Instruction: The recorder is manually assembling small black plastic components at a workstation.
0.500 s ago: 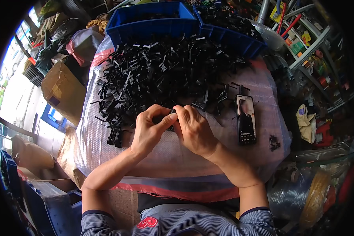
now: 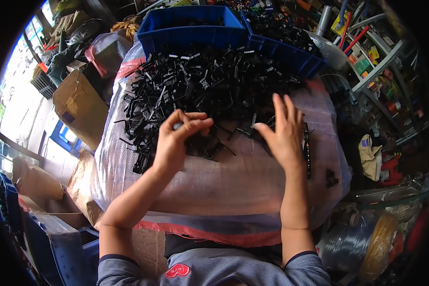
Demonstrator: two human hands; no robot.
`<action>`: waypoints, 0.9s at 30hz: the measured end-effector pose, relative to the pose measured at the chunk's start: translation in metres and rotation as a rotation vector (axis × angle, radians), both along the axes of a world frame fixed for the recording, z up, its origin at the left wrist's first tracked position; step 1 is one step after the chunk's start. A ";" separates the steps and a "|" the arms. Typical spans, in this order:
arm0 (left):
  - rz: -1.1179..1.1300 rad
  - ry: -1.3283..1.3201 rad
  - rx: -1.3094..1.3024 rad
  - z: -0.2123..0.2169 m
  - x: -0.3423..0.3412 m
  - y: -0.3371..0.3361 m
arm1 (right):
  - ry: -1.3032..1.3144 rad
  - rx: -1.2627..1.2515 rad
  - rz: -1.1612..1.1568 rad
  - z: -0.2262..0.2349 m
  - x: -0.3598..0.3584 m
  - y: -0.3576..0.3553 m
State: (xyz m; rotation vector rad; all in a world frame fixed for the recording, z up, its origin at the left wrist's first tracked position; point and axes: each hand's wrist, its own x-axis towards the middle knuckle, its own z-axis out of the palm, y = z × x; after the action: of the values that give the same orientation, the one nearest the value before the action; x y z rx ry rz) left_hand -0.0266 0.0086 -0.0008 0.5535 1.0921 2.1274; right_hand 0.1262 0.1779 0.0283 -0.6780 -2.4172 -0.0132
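Blue bins point(image 2: 195, 35) hold black clips point(image 2: 271, 28); left hand point(image 2: 176, 138) pinches one, right hand point(image 2: 283, 131) spread.

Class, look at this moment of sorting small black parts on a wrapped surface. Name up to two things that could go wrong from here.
1. The heap of black parts sprawls toward the plastic-covered surface's left edge, so the pieces may slide off.
2. The right hand hovers open over the phone near the right edge; a careless sweep might knock it off.

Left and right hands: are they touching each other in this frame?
Apart. The head view shows the left hand pinching a small part at the pile of black plastic parts, with bare sack surface plainly between it and the open right hand.
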 end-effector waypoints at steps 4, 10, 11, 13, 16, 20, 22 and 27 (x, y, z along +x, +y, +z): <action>-0.101 -0.084 -0.029 0.002 -0.007 -0.003 | 0.072 -0.278 0.386 -0.014 -0.003 0.008; -0.305 0.145 -0.269 0.007 0.015 -0.005 | 0.283 -0.051 0.651 -0.017 -0.021 -0.052; -0.315 0.195 -0.300 0.009 0.016 -0.005 | 0.255 -0.026 0.634 -0.018 -0.019 -0.053; -0.236 0.375 -0.318 0.010 0.022 -0.005 | 0.240 -0.016 0.637 -0.015 -0.017 -0.058; -0.069 0.672 -0.312 0.003 0.023 -0.006 | 0.286 -0.057 0.728 -0.020 -0.022 -0.064; -0.080 0.316 -0.328 0.010 0.014 -0.008 | 0.399 -0.151 0.726 -0.017 -0.026 -0.062; -0.078 0.289 -0.324 0.012 0.005 -0.009 | 0.372 -0.048 0.509 -0.002 -0.020 -0.054; -0.183 0.306 -0.340 0.015 0.013 -0.009 | 0.558 -1.155 0.629 -0.015 -0.019 -0.051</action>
State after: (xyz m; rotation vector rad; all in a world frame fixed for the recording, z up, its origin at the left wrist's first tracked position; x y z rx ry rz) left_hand -0.0136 -0.0005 0.0142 0.7970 1.4741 1.6863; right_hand 0.1075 0.1271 0.0128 -0.2495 -1.7982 1.6602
